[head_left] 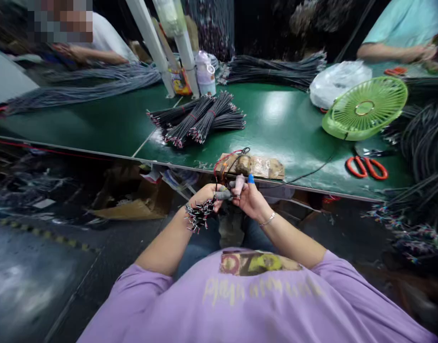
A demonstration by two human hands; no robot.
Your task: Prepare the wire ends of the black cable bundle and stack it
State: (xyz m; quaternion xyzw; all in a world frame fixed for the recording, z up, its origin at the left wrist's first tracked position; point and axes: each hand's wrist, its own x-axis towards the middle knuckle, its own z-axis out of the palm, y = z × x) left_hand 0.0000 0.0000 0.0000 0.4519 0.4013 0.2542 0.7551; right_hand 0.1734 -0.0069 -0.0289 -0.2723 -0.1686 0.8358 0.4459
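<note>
My two hands are close together just in front of the near edge of the green desk (276, 114), their fingertips meeting or nearly so. My left hand (207, 193) is closed on one bunch of black wires (199, 215), whose many short ends stick out over my wrist, too tangled to count. My right hand (253, 201) has its fingers bent inward at that meeting place; I cannot tell whether they pinch anything. It wears one pink finger cover (238, 185), one blue finger cover (251, 178) and, at the wrist, one bracelet (267, 219); grey finger covers (223, 193) show between my hands, their number unclear. Just beyond my fingers, one wooden board (267, 166) lies along the desk's edge, with one red wire (219, 161) curving over its left end. Farther in sits one crossed pile of tied wire bundles (201, 116), at least four, overlapping so that I cannot count them exactly. Behind it stand one cup (205, 76) and one snack packet (179, 82). To my right are one pair of scissors (366, 167) with two orange-red handle loops, one green basket (365, 108) and, touching or just behind it, one white plastic bag (338, 83). Two co-workers sit across from me, one at the left (110, 40) and one at the right (401, 33).
</note>
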